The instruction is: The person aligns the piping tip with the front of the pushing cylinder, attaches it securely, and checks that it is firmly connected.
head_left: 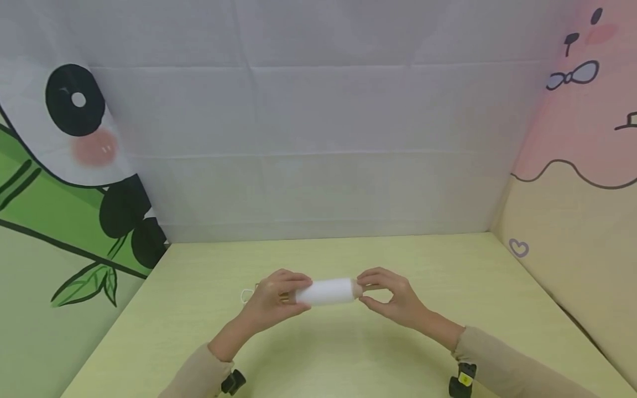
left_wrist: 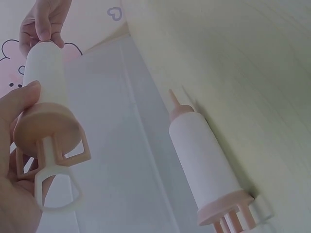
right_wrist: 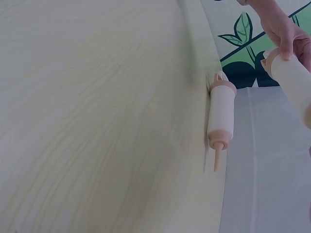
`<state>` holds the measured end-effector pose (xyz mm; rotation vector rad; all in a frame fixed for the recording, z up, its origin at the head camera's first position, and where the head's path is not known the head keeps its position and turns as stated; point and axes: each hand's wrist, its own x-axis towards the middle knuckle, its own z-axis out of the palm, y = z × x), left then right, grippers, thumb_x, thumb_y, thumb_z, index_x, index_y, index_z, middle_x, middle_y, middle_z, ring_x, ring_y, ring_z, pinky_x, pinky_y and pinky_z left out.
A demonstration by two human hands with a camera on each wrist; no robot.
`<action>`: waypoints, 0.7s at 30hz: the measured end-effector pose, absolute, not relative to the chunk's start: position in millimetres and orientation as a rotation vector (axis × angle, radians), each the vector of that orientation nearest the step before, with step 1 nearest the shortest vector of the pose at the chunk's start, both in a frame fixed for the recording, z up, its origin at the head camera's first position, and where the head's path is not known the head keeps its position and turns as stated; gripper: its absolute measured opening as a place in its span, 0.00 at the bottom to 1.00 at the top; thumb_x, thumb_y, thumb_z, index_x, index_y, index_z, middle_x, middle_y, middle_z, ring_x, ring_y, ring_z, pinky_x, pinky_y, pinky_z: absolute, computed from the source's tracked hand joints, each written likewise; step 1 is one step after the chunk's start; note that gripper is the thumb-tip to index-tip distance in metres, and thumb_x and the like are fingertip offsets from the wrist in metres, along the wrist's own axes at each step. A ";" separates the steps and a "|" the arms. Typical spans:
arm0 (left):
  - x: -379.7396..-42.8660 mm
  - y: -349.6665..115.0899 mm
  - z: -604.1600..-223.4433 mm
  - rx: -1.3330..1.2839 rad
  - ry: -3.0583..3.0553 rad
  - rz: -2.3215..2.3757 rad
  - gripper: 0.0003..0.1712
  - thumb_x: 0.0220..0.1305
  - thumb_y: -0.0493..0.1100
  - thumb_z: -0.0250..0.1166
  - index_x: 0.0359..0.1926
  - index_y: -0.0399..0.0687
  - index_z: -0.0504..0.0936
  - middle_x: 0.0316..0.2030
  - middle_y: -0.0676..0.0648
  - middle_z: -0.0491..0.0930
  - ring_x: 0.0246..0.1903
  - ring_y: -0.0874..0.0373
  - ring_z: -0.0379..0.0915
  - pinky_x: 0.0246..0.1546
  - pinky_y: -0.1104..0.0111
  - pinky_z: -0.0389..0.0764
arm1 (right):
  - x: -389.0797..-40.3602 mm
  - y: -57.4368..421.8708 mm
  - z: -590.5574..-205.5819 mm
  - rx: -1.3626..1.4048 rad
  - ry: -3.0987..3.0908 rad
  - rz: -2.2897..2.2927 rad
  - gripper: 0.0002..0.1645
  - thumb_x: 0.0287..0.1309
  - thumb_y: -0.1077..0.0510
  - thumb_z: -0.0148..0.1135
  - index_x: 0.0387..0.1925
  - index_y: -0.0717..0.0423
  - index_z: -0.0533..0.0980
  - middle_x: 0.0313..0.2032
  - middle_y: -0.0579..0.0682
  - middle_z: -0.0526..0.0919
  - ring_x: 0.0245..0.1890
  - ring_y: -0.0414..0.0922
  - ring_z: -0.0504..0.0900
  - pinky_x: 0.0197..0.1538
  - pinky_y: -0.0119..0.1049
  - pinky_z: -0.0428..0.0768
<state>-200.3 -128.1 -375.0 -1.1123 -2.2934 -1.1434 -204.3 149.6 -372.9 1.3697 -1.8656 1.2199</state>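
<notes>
An icing syringe, with a white barrel and pinkish-beige ends, is held level above the table between both hands. My left hand grips the barrel near its handle end, thumb on one side and fingers on the other. At the opposite end, my right hand pinches the beige nozzle between thumb and fingers. In the left wrist view, a white pull ring and beige finger loops stick out behind the left hand. A second, similar icing syringe lies on the table; the right wrist view shows its slim nozzle.
The pale yellow tabletop reaches back to a white cloth wall. Printed side panels stand at left and right: a panda with bamboo and a pink bear. A small camera sits on each wrist.
</notes>
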 end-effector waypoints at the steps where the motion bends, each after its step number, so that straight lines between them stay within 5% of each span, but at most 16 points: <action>1: -200.4 -128.2 -374.6 -1.115 -2.287 -1.125 0.23 0.40 0.33 0.74 0.43 0.37 0.81 0.43 0.42 0.78 0.40 0.52 0.73 0.30 0.76 0.79 | -204.4 149.8 -372.2 1.368 -1.872 1.215 0.25 0.28 0.82 0.67 0.36 0.72 0.74 0.36 0.64 0.77 0.34 0.55 0.79 0.31 0.43 0.82; 21: -201.8 -130.5 -377.9 -1.164 -2.179 -0.976 0.24 0.37 0.35 0.76 0.42 0.40 0.82 0.41 0.45 0.80 0.39 0.54 0.73 0.27 0.80 0.77 | -198.1 145.5 -372.9 1.310 -1.893 1.315 0.22 0.34 0.81 0.65 0.37 0.70 0.73 0.38 0.63 0.76 0.38 0.52 0.78 0.33 0.39 0.82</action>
